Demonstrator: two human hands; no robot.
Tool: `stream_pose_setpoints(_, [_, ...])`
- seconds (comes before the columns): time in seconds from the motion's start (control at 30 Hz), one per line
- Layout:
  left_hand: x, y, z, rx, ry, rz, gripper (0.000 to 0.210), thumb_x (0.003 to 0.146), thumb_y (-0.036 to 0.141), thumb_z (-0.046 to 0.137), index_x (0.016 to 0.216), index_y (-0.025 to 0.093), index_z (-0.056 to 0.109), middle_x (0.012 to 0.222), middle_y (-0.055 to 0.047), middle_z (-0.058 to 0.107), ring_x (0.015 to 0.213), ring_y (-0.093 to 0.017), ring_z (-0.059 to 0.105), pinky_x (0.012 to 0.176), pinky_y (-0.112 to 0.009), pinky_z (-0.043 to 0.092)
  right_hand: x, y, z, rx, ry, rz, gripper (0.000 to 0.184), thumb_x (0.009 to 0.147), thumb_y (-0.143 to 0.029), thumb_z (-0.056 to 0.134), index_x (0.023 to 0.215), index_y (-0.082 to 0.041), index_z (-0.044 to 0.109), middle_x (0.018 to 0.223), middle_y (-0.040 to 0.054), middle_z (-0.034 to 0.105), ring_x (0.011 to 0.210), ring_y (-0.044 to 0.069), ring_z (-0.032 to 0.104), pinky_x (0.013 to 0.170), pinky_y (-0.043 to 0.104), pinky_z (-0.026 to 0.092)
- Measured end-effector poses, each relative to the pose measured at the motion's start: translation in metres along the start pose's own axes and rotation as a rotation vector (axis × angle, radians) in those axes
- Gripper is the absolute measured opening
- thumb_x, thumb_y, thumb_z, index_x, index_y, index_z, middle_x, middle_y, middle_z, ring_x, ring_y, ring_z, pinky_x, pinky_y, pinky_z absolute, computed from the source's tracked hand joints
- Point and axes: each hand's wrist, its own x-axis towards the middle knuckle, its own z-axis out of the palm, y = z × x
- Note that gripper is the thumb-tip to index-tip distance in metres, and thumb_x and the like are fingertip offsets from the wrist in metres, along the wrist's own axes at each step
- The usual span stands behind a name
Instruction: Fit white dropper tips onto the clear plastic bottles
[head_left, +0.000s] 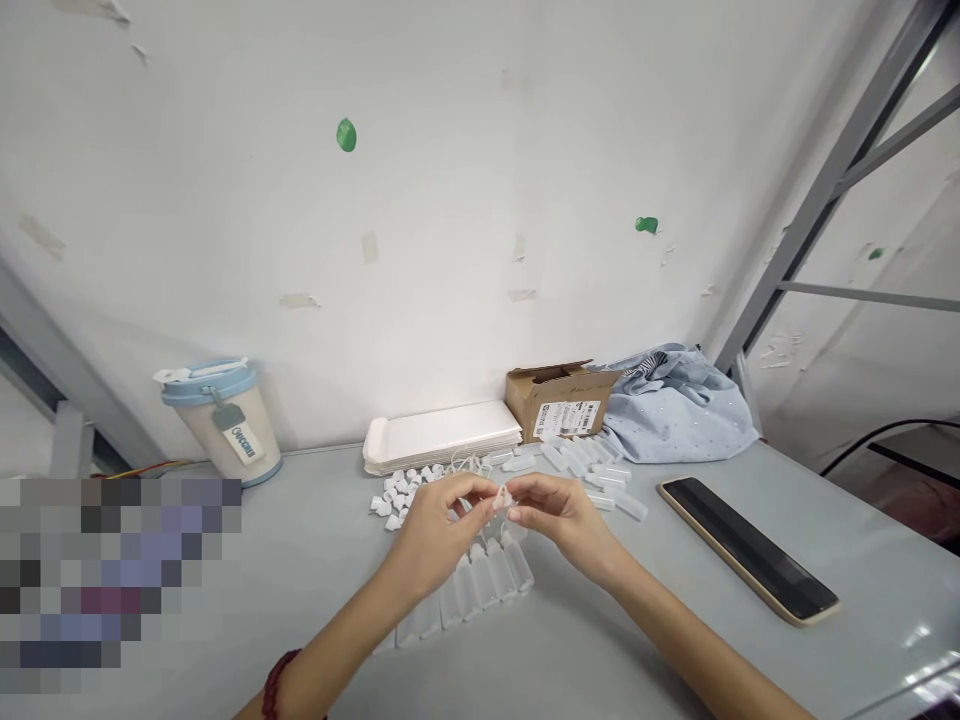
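Observation:
My left hand (448, 515) and my right hand (559, 508) meet over the table, fingertips closed in a pinch on one small white cap (503, 496). Its finer details are partly covered by the fingers. Below the hands, a row of clear plastic bottles (480, 578) lies on the table, partly behind my left forearm. To the left of my left hand is a pile of loose white caps (391, 497). Thin white strings (470, 464) lie just beyond the hands. More clear plastic tubes (576, 457) are scattered beyond my right hand.
A stack of white envelopes (442, 436) and an open cardboard box (559, 405) stand against the wall. Pale blue cloth (679, 415) is heaped at right, with a phone (750, 550) nearer. A blue-lidded cup (225, 420) stands left, near a pixelated area.

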Motion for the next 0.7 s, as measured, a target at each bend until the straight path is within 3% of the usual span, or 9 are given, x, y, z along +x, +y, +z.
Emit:
stream_pose_setpoints(0.17, [0.0022,-0.0036,-0.0031,-0.078,-0.038,-0.068,0.019,0.078,0.036,0.057,0.08,0.02,0.067,0.08,-0.003,0.067,0.076,-0.019,0.06,0.065,-0.027,0.043,-0.0008,-0.0009,0.0027,0.092,-0.047,0.031,0.025,0.072,-0.036,0.069,0.091,-0.02,0.066,0.086,0.0034,0.068,0.085,0.019,0.062,0.077,0.033,0.048])
stream_pose_setpoints(0.37, [0.0032,-0.0064,-0.0051,-0.145,-0.135,-0.076,0.025,0.079,0.041,0.057,0.08,0.019,0.068,0.081,-0.003,0.066,0.075,-0.018,0.057,0.064,-0.025,0.042,-0.0003,0.0021,0.0008,0.17,-0.039,0.065,0.029,0.069,-0.031,0.073,0.093,-0.02,0.062,0.087,0.003,0.069,0.079,0.016,0.063,0.072,0.031,0.048])
stream_pose_setpoints(0.53, [0.0013,-0.0036,-0.0074,-0.109,-0.153,-0.083,0.018,0.076,0.035,0.059,0.075,0.019,0.066,0.069,0.0,0.061,0.062,-0.014,0.051,0.054,-0.022,0.036,-0.0023,-0.0004,0.0037,0.153,-0.071,0.075,0.028,0.07,-0.033,0.072,0.093,-0.02,0.062,0.086,0.003,0.068,0.08,0.017,0.063,0.073,0.031,0.049])
stream_pose_setpoints(0.7, [0.0038,-0.0013,-0.0098,-0.079,-0.083,-0.107,0.019,0.078,0.035,0.055,0.073,0.018,0.063,0.073,0.0,0.064,0.07,-0.016,0.056,0.063,-0.024,0.041,-0.004,-0.0048,0.0049,0.105,-0.094,0.093,0.032,0.071,-0.035,0.071,0.098,-0.021,0.061,0.094,0.0044,0.066,0.086,0.018,0.062,0.077,0.032,0.049])
